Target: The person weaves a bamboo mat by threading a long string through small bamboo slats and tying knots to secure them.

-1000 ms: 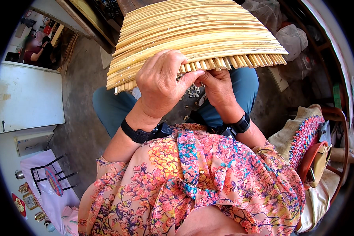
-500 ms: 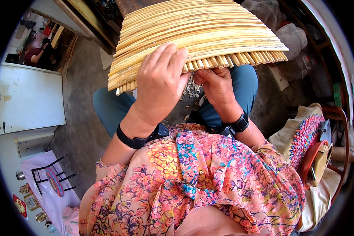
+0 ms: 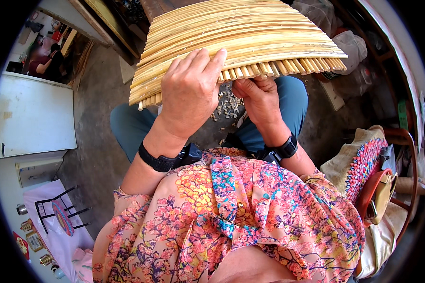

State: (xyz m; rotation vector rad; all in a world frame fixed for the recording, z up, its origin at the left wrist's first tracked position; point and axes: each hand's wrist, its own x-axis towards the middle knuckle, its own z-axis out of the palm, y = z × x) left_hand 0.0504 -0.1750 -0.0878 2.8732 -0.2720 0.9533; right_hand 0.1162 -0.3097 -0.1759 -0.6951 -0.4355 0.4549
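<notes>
Left hand [image 3: 191,92] grips a yellow mat of thin round sticks [image 3: 241,37] at its near edge, right hand [image 3: 259,101] curls under that edge, cannot tell what it pinches

A little after nine o'clock there is a white cabinet [image 3: 35,118] with a small dark handle. At ten o'clock, farther away, another person [image 3: 38,66] in a dark red top is visible. Toward eight o'clock, a black chair [image 3: 61,214] with a round colourful seat is seen against a lilac cloth [image 3: 78,238], and near this cloth are two golden ornaments [image 3: 46,259]. At two o'clock lie translucent plastic bags [image 3: 350,51]. Just past three o'clock is a multicoloured braided mat [image 3: 363,167]; below it, toward four o'clock, is a golden bag [image 3: 386,200].
</notes>
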